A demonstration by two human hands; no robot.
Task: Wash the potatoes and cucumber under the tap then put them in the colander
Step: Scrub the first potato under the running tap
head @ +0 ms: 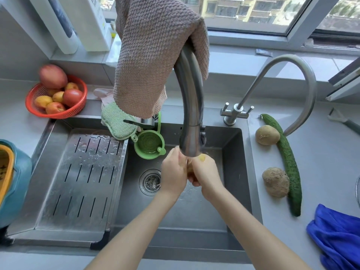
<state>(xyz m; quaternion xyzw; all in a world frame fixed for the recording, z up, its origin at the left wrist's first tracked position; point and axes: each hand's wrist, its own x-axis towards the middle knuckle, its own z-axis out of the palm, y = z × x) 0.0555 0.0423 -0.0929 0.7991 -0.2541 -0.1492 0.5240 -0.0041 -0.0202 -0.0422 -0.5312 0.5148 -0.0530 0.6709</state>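
The left hand (pixel 173 172) and right hand (pixel 206 172) are meeting over the sink (pixel 233 162), directly under the spout of the tap (pixel 191 114), both curling round a mostly hidden potato (pixel 190 173), probably so the skin is getting rubbed in the stream. Further right, an upper potato (pixel 267 135), a lower potato (pixel 275 182) and the cucumber (pixel 289 166) are lying together on the counter (pixel 321 162), seemingly waiting their turn within reach; no colander is plainly showing.
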